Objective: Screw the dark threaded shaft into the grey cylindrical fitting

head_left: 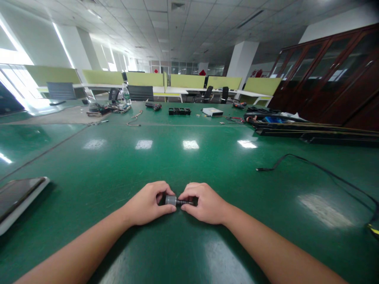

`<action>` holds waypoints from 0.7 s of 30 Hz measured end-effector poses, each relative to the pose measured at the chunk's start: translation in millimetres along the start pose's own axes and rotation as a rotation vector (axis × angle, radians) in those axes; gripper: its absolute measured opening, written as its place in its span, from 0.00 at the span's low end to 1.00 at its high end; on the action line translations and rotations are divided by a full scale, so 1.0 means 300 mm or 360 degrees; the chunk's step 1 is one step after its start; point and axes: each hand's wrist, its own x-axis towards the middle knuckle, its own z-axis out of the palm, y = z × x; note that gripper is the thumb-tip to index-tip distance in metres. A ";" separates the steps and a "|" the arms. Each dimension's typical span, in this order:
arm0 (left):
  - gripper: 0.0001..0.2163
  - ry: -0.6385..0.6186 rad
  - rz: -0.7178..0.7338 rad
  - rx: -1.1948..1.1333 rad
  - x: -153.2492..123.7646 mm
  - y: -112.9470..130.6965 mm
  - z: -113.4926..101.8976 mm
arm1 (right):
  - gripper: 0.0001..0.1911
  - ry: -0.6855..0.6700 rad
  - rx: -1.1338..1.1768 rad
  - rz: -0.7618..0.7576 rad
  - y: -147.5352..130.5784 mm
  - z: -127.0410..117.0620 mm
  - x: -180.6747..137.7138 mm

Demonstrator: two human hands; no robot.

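Both my hands meet low in the middle of a glossy green table (189, 157). My left hand (148, 204) is closed around the grey cylindrical end of a small metal part (171, 200). My right hand (204, 203) pinches the dark threaded end of the same part (186, 202). The part lies level between the two hands, just above or on the table surface. Most of it is hidden by my fingers.
A tablet with a white edge (17, 197) lies at the left. A black cable (310, 167) runs across the right side. Long dark rails (314, 132), a white box (212, 112), black blocks (179, 111) and tools (109, 108) sit at the far end. Wooden cabinets (334, 79) stand at right.
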 end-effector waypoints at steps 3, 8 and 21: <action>0.10 -0.0004 0.0001 0.0001 0.001 0.001 0.000 | 0.08 0.0009 0.0019 -0.0012 0.001 -0.001 -0.001; 0.10 -0.0001 -0.0006 -0.0008 0.000 0.007 -0.003 | 0.08 0.0016 0.0015 -0.0009 0.002 -0.002 -0.002; 0.11 0.0013 0.0001 -0.0022 0.000 0.003 -0.001 | 0.08 0.0005 -0.0003 0.0005 0.006 -0.012 -0.006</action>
